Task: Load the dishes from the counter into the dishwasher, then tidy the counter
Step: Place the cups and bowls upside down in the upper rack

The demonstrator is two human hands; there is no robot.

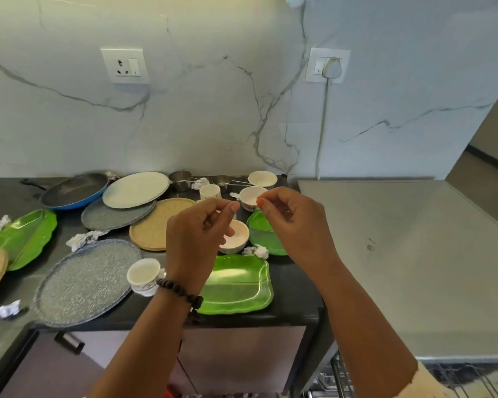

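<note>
Both my hands hover above the black counter and hold nothing. My left hand, with a bead bracelet at the wrist, has loosely curled fingers above a white bowl. My right hand is loosely curled over a green plate. Below them lie a square green plate, a white cup and a speckled grey plate. Farther back are a tan plate, a white plate, a blue pan and two more bowls.
Crumpled paper balls lie scattered among the dishes. A paper cup and steel measuring cups stand at the back. A pale grey surface lies to the right, with a dishwasher rack below it. A plug cord hangs down the wall.
</note>
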